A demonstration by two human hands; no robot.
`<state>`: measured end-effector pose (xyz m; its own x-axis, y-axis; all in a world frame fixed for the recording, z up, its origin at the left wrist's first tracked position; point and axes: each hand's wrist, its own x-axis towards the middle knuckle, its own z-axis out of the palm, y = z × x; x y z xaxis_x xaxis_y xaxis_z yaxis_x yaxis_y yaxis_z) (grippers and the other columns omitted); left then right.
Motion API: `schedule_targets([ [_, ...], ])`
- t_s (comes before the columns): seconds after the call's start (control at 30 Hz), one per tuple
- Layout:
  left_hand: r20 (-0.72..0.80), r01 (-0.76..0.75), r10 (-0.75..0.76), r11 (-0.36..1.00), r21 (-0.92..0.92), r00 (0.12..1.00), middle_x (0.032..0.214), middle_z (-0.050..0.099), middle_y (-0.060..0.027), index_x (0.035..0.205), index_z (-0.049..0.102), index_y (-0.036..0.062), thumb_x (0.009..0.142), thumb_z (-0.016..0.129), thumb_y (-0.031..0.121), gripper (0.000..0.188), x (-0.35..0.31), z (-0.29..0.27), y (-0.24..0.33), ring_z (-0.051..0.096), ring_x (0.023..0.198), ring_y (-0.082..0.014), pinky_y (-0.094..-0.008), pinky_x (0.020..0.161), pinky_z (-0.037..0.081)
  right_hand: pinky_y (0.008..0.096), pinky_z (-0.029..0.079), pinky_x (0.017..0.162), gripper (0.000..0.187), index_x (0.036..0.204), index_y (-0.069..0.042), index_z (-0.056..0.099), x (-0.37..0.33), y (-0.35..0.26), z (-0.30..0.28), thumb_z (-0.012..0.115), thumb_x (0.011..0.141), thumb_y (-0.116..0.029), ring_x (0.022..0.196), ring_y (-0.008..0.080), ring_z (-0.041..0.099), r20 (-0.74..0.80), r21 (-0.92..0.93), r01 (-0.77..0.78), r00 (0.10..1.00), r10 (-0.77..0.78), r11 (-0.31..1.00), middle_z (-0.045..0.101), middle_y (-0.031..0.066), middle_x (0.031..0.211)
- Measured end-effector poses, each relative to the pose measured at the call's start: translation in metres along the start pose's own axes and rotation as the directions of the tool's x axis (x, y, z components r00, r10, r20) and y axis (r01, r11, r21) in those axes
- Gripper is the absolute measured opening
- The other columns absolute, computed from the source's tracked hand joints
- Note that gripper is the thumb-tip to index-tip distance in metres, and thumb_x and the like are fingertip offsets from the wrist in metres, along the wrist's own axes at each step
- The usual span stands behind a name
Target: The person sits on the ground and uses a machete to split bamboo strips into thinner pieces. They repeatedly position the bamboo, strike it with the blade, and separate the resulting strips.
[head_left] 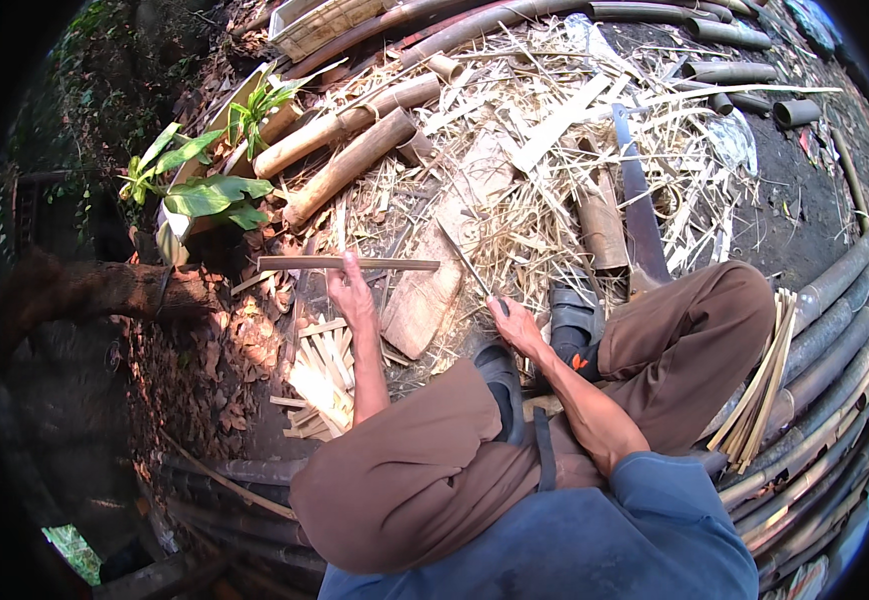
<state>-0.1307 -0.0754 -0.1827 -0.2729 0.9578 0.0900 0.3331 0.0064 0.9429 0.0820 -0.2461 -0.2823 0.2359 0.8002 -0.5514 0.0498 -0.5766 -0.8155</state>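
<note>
My left hand [352, 290] is closed round a brown bamboo strip [395, 264], which lies level and points to the right. In my right hand [517, 325] is a knife [465, 258], its narrow blade slanting up and to the left, apart from the strip. Between the hands, a flat wooden board [425, 300] rests on the ground, with the strip's right end over it. A pile of split bamboo strips [325, 375] lies below my left hand, partly hidden by my forearm and knee.
A saw [637, 190] leans beyond my right foot, beside a bamboo section [603, 220]. Pale shavings [515, 215] cover the ground ahead. Cut bamboo poles [350, 125] and a leafy plant [205, 190] are at upper left. Long poles [825, 345] and bundled strips [758, 390] lie at right.
</note>
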Motion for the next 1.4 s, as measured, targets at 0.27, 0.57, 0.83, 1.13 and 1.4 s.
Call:
schedule_targets([
  [0.27,-0.266,-0.326,0.203,0.733,-0.597,0.942,0.062,0.038,0.0018,0.076,0.041,0.0099,0.101,0.045,0.049,0.046,0.016,-0.006,0.119,0.034,0.052,-0.0081,-0.0228,0.047,0.029,0.0534,0.047,0.071,0.050,0.101,0.001,0.055,-0.016,-0.024,0.008,0.049,0.095,-0.048,0.080,0.0487,0.064,-0.029,-0.164,0.169,0.984,-0.176,0.972,0.063,0.0305,0.078],
  [0.57,-0.321,-0.388,0.234,0.700,-0.599,0.918,0.056,0.028,0.0022,0.072,0.036,0.0117,0.098,0.040,0.059,0.055,-0.021,0.010,0.121,0.021,0.044,-0.0080,-0.0239,0.041,0.017,0.0491,0.047,0.067,0.044,0.103,-0.003,0.059,-0.018,-0.032,0.016,0.047,0.097,-0.045,0.073,0.0430,0.063,-0.058,-0.107,0.173,0.982,-0.180,0.979,0.062,0.0251,0.074],
  [0.83,-0.244,-0.226,0.044,0.567,-0.792,0.969,0.067,0.043,0.0019,0.080,0.048,0.0114,0.096,0.044,0.060,0.052,-0.008,0.004,0.122,0.040,0.060,-0.0083,-0.0212,0.058,0.034,0.0542,0.046,0.076,0.047,0.109,-0.001,0.055,-0.015,0.003,0.008,0.048,0.096,-0.046,0.086,0.0509,0.061,-0.072,-0.154,0.102,0.991,-0.114,0.983,0.063,0.0339,0.085],
  [1.13,-0.369,-0.302,-0.003,0.568,-0.765,0.929,0.073,0.041,0.0026,0.078,0.045,0.0132,0.098,0.051,0.049,0.041,-0.024,0.023,0.134,0.037,0.071,-0.0113,-0.0285,0.076,0.031,0.0486,0.045,0.059,0.037,0.103,-0.006,0.056,-0.052,-0.091,0.025,0.049,0.097,-0.042,0.064,0.0400,0.061,0.042,-0.052,0.301,0.953,-0.299,0.952,0.061,0.0209,0.069],
  [1.4,-0.331,-0.271,-0.017,0.536,-0.799,0.944,0.077,0.043,0.0019,0.081,0.047,0.0122,0.098,0.055,0.045,0.038,-0.017,0.028,0.131,0.038,0.072,-0.0106,-0.0263,0.073,0.033,0.0531,0.046,0.069,0.040,0.099,-0.002,0.055,-0.021,-0.015,0.014,0.050,0.097,-0.042,0.076,0.0485,0.061,-0.094,-0.185,0.215,0.967,-0.235,0.959,0.063,0.0268,0.075],
])
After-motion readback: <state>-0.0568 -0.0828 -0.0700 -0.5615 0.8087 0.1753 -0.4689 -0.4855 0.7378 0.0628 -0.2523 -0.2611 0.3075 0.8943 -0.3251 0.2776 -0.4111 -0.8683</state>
